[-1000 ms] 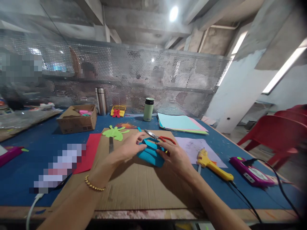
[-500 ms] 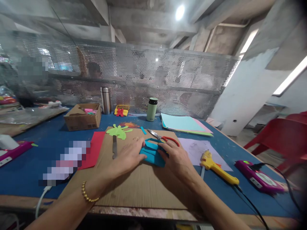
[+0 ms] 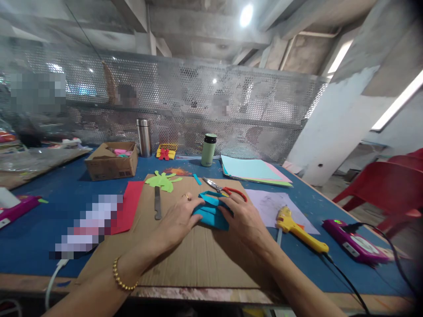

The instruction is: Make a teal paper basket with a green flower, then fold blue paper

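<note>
A folded teal paper piece [image 3: 209, 211] lies on a brown cardboard sheet [image 3: 185, 259] in the middle of the blue table. My left hand [image 3: 178, 218] presses on its left side with the fingers laid flat over it. My right hand [image 3: 243, 218] holds its right side, fingers curled on the edge. Red-handled scissors [image 3: 224, 189] lie just behind the paper, and a craft knife [image 3: 157, 203] lies on the cardboard to the left of my left hand.
A yellow glue gun [image 3: 297, 229] with a black cord and a purple device [image 3: 352, 246] lie right. Red paper [image 3: 130, 207], green cut-outs [image 3: 161, 180], a cardboard box [image 3: 110, 160], two flasks [image 3: 209, 149] and stacked coloured sheets [image 3: 254, 169] stand behind. Red chairs [image 3: 386, 185] are at far right.
Both hands have pressed the teal paper flatter onto the cardboard; the left hand now covers more of its left side. The view shifted slightly.
</note>
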Demonstrator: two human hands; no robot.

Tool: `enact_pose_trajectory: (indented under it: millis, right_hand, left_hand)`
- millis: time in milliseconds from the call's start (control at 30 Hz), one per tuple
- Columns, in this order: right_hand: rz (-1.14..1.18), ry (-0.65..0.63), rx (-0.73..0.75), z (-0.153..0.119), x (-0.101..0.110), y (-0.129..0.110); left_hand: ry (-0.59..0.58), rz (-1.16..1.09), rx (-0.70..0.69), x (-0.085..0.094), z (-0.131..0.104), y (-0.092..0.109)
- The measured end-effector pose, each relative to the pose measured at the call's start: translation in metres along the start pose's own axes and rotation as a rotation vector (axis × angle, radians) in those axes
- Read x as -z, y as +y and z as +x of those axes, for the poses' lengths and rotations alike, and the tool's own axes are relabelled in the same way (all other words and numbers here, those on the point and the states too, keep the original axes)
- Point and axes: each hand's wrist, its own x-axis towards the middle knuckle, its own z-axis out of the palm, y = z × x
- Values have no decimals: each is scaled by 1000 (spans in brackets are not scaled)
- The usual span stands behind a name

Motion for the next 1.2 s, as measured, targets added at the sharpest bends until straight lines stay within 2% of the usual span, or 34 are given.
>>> enact_pose_trajectory:
  millis: [400,700,1000,1200]
  right_hand:
    - [46,28,29,-1,1,-2]
    - [27,12,53,-1,4,-3]
    - [103,29,78,-2,3,0]
    - [115,29,-5,-1,3,-5]
  left_hand:
    - [57,18,32,-12,6,-5]
    - [78,-57,74,-12,6,-7]
    - [86,-50,31,-8,1,-4]
    - [78,-26,17,-5,-1,5]
